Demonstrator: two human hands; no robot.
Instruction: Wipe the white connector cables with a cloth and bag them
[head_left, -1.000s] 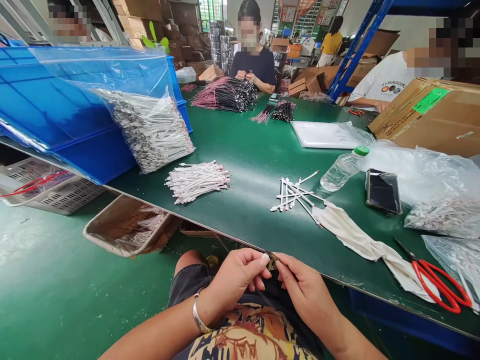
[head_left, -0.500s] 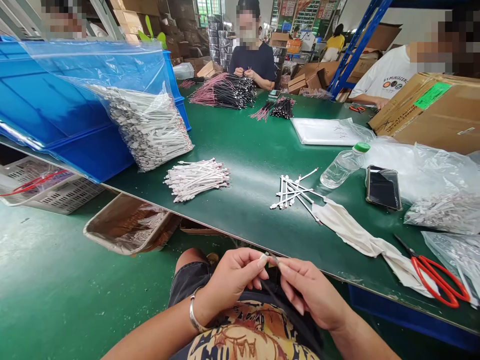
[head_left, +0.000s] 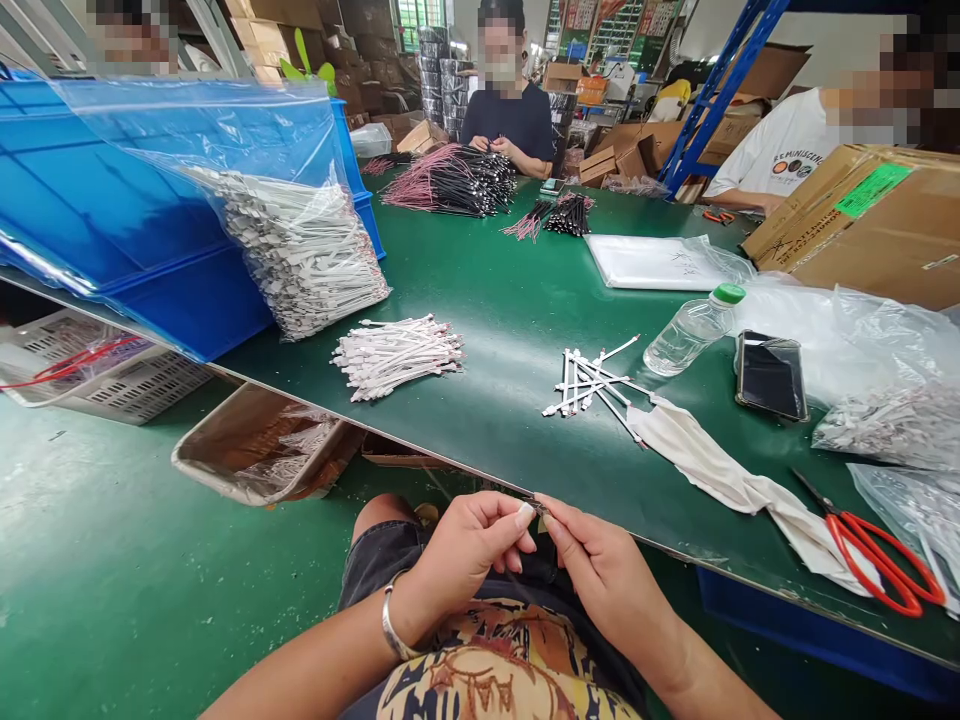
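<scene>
My left hand and my right hand meet just off the table's near edge, above my lap. Each is closed in a pinch, fingertips nearly touching, on something small and dark that is too small to name. A heap of short white cables lies on the green table left of centre. Several white cables are strewn crosswise right of centre, beside a crumpled white cloth. Red-handled scissors rest open at the right.
At left stand a blue bin and a clear bag of white cables. A bottle, a phone and a carton are at right. A person sits opposite by black-and-pink cables.
My right hand has turned and moved slightly left, its fingers now straighter and nearer my left fingertips. The view has shifted a little.
</scene>
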